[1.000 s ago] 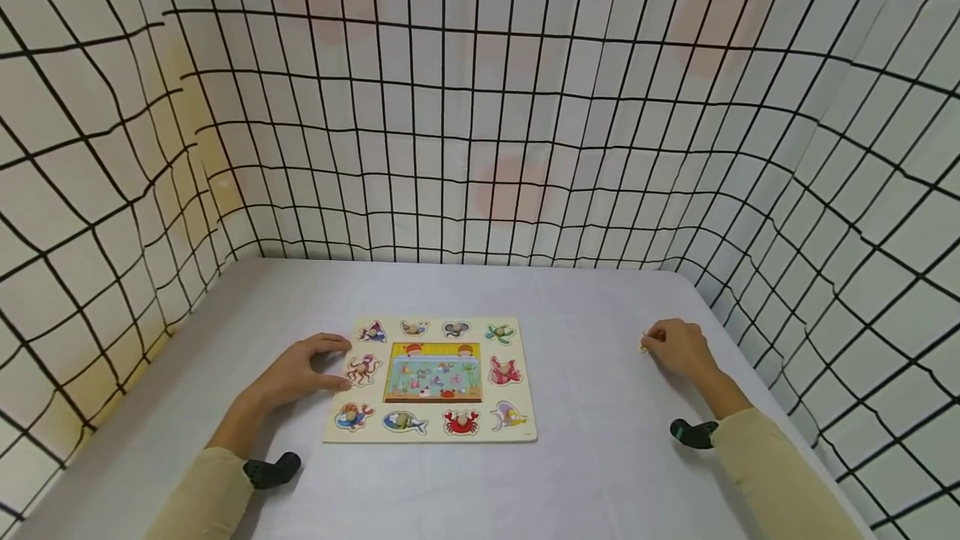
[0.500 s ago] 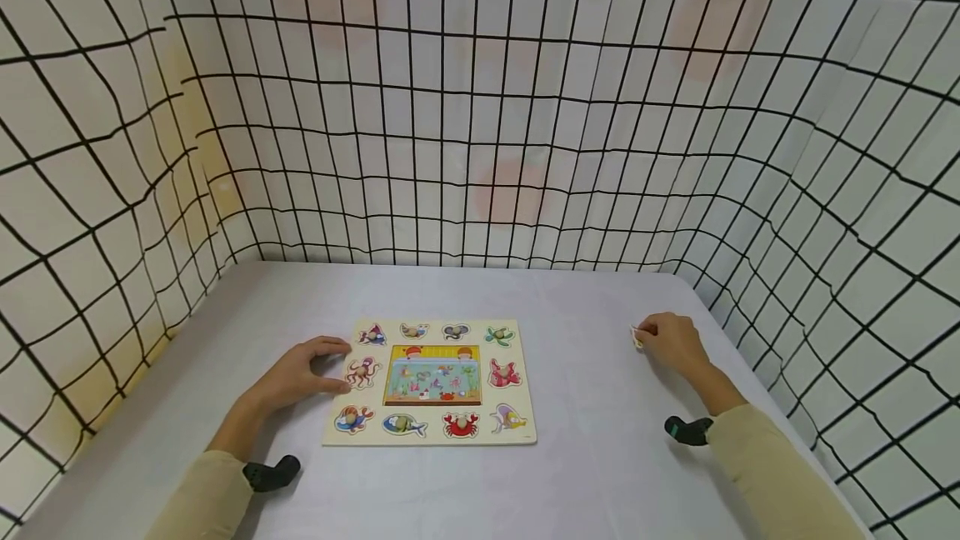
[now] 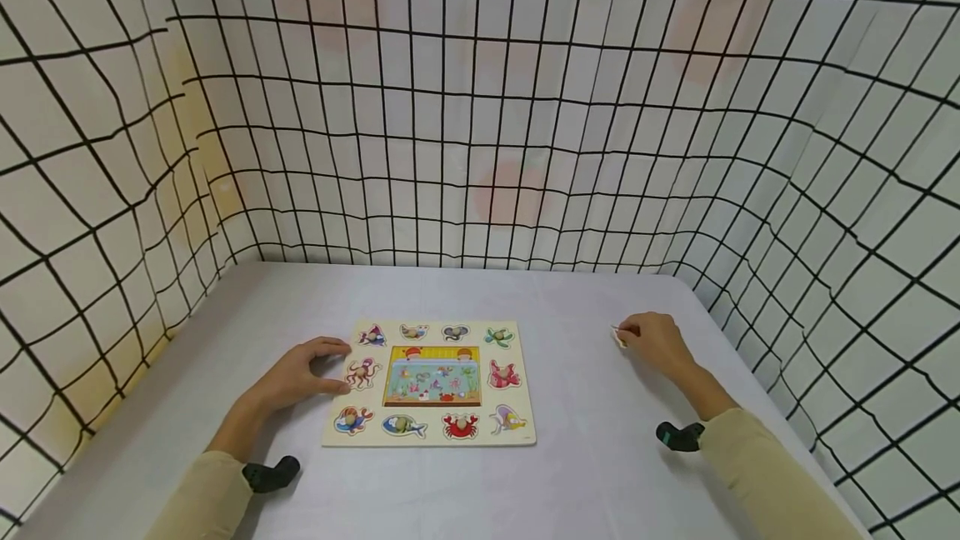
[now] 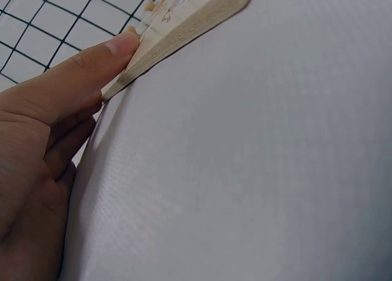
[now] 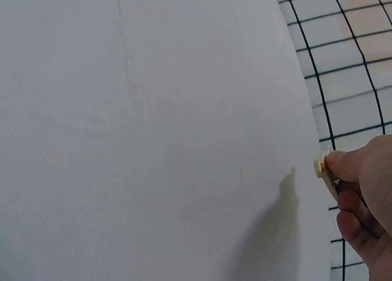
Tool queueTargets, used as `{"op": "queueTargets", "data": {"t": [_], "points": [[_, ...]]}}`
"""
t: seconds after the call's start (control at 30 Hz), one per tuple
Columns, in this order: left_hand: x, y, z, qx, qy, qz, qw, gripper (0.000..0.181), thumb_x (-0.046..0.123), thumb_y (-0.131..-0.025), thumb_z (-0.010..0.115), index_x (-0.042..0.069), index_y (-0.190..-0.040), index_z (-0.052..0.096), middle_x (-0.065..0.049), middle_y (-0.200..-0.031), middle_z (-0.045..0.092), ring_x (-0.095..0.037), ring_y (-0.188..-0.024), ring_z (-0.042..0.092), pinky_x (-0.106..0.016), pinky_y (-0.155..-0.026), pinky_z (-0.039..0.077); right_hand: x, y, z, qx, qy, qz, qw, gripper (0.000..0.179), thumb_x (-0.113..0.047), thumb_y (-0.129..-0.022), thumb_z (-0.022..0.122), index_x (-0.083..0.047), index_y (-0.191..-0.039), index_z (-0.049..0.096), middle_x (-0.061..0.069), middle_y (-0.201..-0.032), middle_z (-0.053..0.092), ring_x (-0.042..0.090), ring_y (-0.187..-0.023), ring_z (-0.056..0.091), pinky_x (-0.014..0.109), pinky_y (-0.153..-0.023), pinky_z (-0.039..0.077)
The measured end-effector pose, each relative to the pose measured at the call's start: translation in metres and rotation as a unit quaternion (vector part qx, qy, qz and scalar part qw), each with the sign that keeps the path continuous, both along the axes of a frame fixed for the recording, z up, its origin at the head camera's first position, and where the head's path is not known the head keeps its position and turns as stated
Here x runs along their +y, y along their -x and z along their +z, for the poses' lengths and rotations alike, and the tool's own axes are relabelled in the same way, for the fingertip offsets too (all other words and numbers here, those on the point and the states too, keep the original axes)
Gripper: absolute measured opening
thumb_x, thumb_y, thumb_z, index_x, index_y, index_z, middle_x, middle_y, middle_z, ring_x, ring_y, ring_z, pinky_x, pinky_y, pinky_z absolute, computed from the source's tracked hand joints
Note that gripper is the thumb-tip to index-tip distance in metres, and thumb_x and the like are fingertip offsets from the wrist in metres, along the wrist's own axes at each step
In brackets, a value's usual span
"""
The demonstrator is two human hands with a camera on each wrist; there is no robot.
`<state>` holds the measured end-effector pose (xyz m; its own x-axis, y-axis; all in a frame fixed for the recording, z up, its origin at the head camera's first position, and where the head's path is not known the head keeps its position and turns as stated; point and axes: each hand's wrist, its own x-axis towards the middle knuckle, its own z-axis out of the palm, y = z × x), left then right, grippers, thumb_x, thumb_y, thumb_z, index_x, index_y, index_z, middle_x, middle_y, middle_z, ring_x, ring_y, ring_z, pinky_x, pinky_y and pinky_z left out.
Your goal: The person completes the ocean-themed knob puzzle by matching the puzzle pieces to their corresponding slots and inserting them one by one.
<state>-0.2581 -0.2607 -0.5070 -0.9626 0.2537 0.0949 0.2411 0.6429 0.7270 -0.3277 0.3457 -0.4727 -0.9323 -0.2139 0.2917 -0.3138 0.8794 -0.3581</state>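
Note:
A wooden peg puzzle board (image 3: 339, 438) with sea-animal pictures round an aquarium scene lies flat on the table. Several knobbed shapes sit on it, among them a red crab (image 3: 461, 426) and a blue fish (image 3: 403, 425). At the board's left edge rests my left hand (image 3: 296, 373), thumb and fingers spread apart. The left wrist view has its thumb (image 4: 122, 43) against the board's edge. My right hand (image 3: 660, 346) pinches a small pale wooden puzzle piece (image 5: 324, 169) between thumb and fingers, right of the board. The piece's picture side is mostly hidden.
White cloth covers the table (image 3: 577, 473). A black grid net (image 3: 480, 140) over white sheeting surrounds the back and sides. Black wrist straps (image 3: 272, 473) stick out from both sleeves.
My right hand has lifted the puzzle piece and carried it leftward, closer to the board. The left hand and the board have stayed in place.

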Motion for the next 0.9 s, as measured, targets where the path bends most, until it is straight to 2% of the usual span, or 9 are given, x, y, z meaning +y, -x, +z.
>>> {"op": "queueTargets", "data": {"t": [0.5,0.67,0.9], "points": [[0.002,-0.002,0.001,-0.005,0.006,0.005,1.0000,0.071,0.034,-0.077,0.093,0.002,-0.134,0.066,-0.024,-0.148,0.052,-0.048,-0.143,0.036,-0.067,-0.116,0.025,-0.053,-0.014,0.009,0.018,0.024,0.106,0.9939,0.008,-0.003,-0.091,0.078,-0.001,-0.098,0.081,0.004,-0.090,0.073,0.022,-0.084,0.065,0.043,-0.074,0.054],[0.003,-0.001,0.001,-0.002,0.006,-0.001,1.0000,0.071,0.034,-0.077,0.093,0.001,-0.134,0.066,-0.025,-0.147,0.052,-0.050,-0.142,0.037,-0.068,-0.115,0.025,-0.062,-0.017,0.010,0.030,0.014,0.118,0.9925,0.008,-0.003,-0.090,0.079,-0.002,-0.097,0.081,0.001,-0.090,0.073,0.019,-0.083,0.064,0.040,-0.072,0.054],[0.000,0.000,0.000,-0.003,-0.003,-0.002,1.0000,0.071,0.033,-0.076,0.094,0.001,-0.134,0.066,-0.024,-0.147,0.052,-0.048,-0.143,0.037,-0.067,-0.117,0.025,-0.074,-0.023,0.013,0.015,0.011,0.123,0.9923,0.010,-0.002,-0.089,0.079,-0.001,-0.099,0.081,0.002,-0.090,0.072,0.018,-0.084,0.065,0.038,-0.074,0.056]]}}
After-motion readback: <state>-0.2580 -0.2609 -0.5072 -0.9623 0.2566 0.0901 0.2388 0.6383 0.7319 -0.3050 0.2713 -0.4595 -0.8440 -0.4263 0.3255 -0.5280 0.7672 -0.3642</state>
